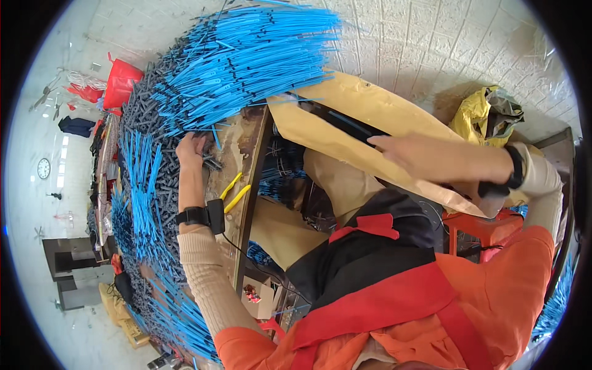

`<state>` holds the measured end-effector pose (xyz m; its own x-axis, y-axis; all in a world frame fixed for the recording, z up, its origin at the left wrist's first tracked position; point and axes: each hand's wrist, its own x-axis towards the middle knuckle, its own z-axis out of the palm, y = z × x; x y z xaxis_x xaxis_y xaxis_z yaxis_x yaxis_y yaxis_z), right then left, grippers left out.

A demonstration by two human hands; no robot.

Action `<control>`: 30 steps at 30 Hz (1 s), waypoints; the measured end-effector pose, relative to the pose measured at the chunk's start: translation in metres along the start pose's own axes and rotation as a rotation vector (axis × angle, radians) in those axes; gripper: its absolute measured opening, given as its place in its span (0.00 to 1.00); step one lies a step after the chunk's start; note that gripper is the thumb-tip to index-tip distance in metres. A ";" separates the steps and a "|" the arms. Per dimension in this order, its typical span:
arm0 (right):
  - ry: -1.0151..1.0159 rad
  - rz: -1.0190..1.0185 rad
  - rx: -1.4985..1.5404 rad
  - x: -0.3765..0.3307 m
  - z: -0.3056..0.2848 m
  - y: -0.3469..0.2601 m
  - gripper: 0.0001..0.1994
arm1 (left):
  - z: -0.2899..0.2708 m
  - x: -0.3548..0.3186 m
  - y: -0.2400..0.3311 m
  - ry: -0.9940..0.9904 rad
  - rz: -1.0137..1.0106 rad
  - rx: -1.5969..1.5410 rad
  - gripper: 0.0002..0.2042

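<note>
My left hand (pixel 190 152) is at the worktable's edge, beside a heap of small dark grey plastic pieces (pixel 169 203). Its fingers curl together; whatever they hold is too small to make out. Just beyond lies a large pile of thin blue plastic rods (pixel 246 55) with dark ends. Yellow-handled pliers (pixel 236 193) rest on the bare wood near my left wrist. My right hand (pixel 401 157) is over the mouth of a long brown paper sack (pixel 370 98) that stands against the table. Its fingers are smeared, and their grip cannot be read. Blue rods show inside the sack's dark opening.
The wooden worktable (pixel 231 132) curves along my left, with more blue rods (pixel 145 197) on the grey heap. A red bucket (pixel 121 83) stands far left. At right are a yellow bag (pixel 478 114) by the wall and a red stool (pixel 484 228). A cable hangs from my left wristband.
</note>
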<state>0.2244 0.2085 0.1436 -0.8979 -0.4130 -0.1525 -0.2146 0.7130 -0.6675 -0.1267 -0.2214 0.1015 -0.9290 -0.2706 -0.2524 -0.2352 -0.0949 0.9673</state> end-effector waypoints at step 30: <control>-0.238 0.216 -0.041 0.034 0.000 0.091 0.13 | 0.121 -0.230 -0.052 -1.069 1.370 0.859 0.10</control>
<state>0.1743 0.2591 0.0773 -0.8100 -0.3676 -0.4569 -0.0491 0.8189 -0.5718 0.0651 -0.0380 0.1121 -0.2601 0.8947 0.3632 0.9418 0.1521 0.2997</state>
